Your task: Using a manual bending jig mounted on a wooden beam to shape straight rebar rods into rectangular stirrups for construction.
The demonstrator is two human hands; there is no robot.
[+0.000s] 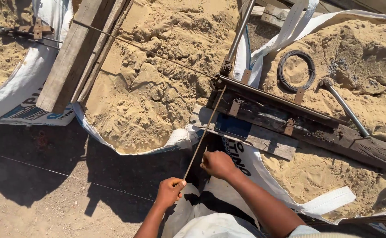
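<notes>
Steel rod (204, 132), thin and stiff, runs from the bending jig (263, 103) on the sand bags (157, 88) down to both hands. Left hand (170, 192) fingers pinch its near end; right hand (218, 164) is fisted beside it. Likely springy, best held near its end.
</notes>
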